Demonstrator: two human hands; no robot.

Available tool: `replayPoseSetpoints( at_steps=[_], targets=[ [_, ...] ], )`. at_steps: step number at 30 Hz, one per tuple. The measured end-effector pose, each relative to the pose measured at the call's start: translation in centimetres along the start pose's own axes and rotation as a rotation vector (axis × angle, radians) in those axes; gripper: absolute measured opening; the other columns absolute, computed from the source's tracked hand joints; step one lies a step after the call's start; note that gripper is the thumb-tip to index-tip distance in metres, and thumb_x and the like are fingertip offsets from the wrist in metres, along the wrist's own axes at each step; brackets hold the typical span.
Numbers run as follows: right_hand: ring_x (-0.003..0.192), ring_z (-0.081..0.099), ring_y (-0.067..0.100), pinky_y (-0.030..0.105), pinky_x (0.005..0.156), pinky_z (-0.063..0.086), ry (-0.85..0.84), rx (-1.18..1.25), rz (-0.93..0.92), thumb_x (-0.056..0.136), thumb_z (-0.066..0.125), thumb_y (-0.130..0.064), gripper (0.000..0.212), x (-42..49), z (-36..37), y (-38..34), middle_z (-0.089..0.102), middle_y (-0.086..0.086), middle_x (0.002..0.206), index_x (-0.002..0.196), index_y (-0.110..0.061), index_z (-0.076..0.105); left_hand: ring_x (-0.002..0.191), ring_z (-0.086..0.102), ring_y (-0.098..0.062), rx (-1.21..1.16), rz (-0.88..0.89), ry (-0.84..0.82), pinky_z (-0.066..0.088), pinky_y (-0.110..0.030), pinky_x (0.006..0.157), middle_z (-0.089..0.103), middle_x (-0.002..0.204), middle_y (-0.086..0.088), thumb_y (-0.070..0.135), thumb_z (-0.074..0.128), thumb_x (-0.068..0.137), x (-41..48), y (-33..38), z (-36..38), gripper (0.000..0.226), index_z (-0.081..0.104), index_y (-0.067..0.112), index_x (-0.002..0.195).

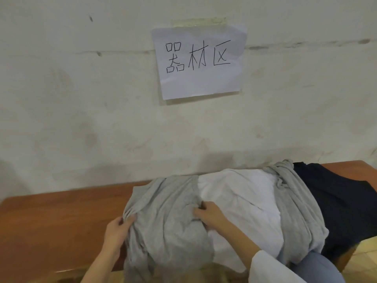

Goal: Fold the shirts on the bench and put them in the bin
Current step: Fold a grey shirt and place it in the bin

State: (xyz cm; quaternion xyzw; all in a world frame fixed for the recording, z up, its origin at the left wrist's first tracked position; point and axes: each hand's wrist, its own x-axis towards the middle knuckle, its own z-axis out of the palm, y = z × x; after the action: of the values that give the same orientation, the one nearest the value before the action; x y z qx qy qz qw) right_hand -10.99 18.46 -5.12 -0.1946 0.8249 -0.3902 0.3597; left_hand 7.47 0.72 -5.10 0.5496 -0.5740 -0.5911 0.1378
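Lying on the long brown table is a heap of shirts: a grey shirt wrapped round a white shirt, a dark shirt beside them. If I tug the grey one, I think the white one could drag off the near edge. My left fingers and right fingers each pinch grey cloth. No bin shows. The paper sign says 器材区.

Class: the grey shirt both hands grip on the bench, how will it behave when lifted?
Probably floppy: the grey shirt bunches into creases where the left hand and right hand grip it, so it should sag between them. Likely light, being thin, draping cloth. Its edge meets the white shirt, so lifting may tug that along.
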Motion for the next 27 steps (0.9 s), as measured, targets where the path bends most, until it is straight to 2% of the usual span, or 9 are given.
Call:
replayPoseSetpoints(
  at_steps=[4,9,11,17,19,21,24,25,27],
  targets=[
    [0.062,0.048,0.014,0.023,0.053,0.039,0.002,0.400,0.101,0.093,0.042,-0.016,0.020,-0.7,-3.4,-0.8,0.052,0.002,0.070,0.080,-0.016,0.057,0.079,0.061,-0.030,0.328,0.125,-0.077,0.046,-0.037,0.072,0.067,0.087,-0.022,0.037,0.052,0.094,0.5,0.2,-0.6,0.038,0.063,0.004,0.082],
    [0.064,0.054,0.016,0.025,0.055,0.046,0.336,0.491,-0.015,0.096,0.046,-0.017,0.014,1.1,-10.8,-0.9,0.057,0.006,0.082,0.090,-0.011,0.056,0.097,0.058,-0.028,0.142,0.178,-0.039,0.047,-0.041,0.085,0.063,0.105,-0.010,0.027,0.057,0.093,1.4,1.1,-0.7,0.023,0.061,0.009,0.106],
    [0.066,0.060,0.022,0.030,0.059,0.050,0.249,0.607,0.039,0.099,0.047,-0.026,0.021,1.7,-12.1,-0.4,0.063,0.010,0.084,0.097,-0.007,0.056,0.097,0.056,-0.025,0.162,0.166,-0.042,0.045,-0.037,0.082,0.061,0.109,-0.009,0.024,0.060,0.092,1.7,0.8,-0.1,0.025,0.057,0.009,0.111],
    [0.053,0.061,0.011,0.019,0.051,0.048,-0.032,-0.081,0.141,0.091,0.058,-0.044,0.038,-1.6,-9.9,4.3,0.070,0.003,0.068,0.084,-0.007,0.066,0.091,0.057,-0.025,0.328,0.344,0.234,0.050,-0.042,0.080,0.056,0.104,-0.003,0.014,0.059,0.090,-0.1,-1.8,1.2,0.043,0.040,0.018,0.128],
    [0.048,0.058,0.008,0.018,0.047,0.046,0.059,-0.106,0.069,0.093,0.057,-0.038,0.035,-3.7,-8.8,6.0,0.068,0.000,0.064,0.077,-0.008,0.065,0.091,0.056,-0.023,0.428,0.443,0.361,0.050,-0.040,0.082,0.054,0.105,-0.004,0.002,0.060,0.084,-2.0,-3.5,1.7,0.032,0.052,0.017,0.112],
    [0.045,0.056,0.011,0.020,0.043,0.043,0.022,-0.029,0.154,0.096,0.053,-0.033,0.035,-6.1,-6.6,8.3,0.065,0.000,0.058,0.073,-0.008,0.063,0.076,0.053,-0.009,0.411,0.437,0.379,0.044,-0.017,0.078,0.057,0.090,-0.008,-0.009,0.059,0.080,-4.5,-5.9,2.3,0.029,0.056,0.020,0.081],
    [0.088,0.056,0.011,0.030,0.080,0.047,-0.152,-0.241,0.167,0.095,0.050,-0.041,0.031,-8.4,-3.1,13.0,0.064,-0.012,0.087,0.111,-0.018,0.062,0.056,0.052,-0.003,0.416,0.272,0.232,0.038,-0.005,0.065,0.056,0.064,-0.004,-0.013,0.065,0.074,-6.5,-10.9,3.0,0.042,0.052,0.021,0.053],
    [0.106,0.054,0.011,0.034,0.097,0.042,-0.185,-0.311,0.098,0.090,0.054,-0.048,0.049,-8.5,-2.4,14.1,0.063,-0.010,0.105,0.126,-0.014,0.056,0.068,0.061,-0.013,0.426,0.222,0.178,0.041,-0.012,0.067,0.059,0.067,-0.005,-0.008,0.067,0.075,-6.8,-12.6,3.2,0.031,0.059,0.018,0.061],
    [0.109,0.056,0.017,0.036,0.101,0.043,-0.209,-0.219,0.057,0.079,0.066,-0.054,0.044,-8.1,-0.8,14.8,0.061,-0.002,0.107,0.101,-0.016,0.061,0.098,0.062,-0.032,0.332,0.008,0.056,0.043,-0.030,0.077,0.062,0.094,-0.016,-0.002,0.069,0.074,-7.1,-13.4,3.2,0.026,0.062,0.008,0.098]
  ],
)
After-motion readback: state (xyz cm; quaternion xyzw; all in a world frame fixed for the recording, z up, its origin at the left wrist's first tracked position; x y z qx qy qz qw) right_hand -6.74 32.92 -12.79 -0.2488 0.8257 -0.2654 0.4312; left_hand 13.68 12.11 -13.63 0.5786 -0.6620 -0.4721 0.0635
